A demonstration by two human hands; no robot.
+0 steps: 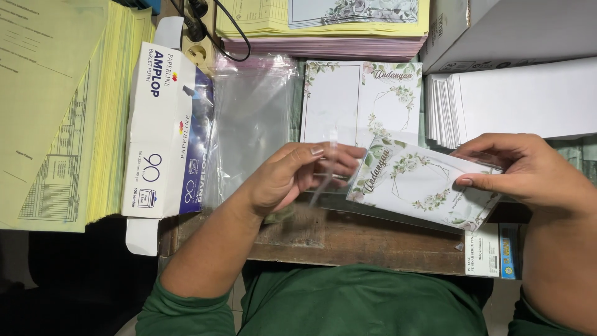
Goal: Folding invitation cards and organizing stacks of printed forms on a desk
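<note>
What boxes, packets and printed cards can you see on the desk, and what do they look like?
Envelope box: left of middle, flat, white and dark blue.
Clear plastic sleeves: beside the box, see-through, shiny.
Floral card: held in both hands, white with green leaves.
Stack of floral cards: behind the hands, white, leafy borders.
Cardboard box: top right, grey-white.
Small label: desk's front edge, white and blue.

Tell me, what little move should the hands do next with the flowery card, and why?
Probably slide the flowery card further into the clear plastic sleeve. The right hand pinches the card's right end, its left end points at the sleeve mouth that the left hand holds, and most of the card seems to lie outside it. How far it is in is hard to tell.
</note>
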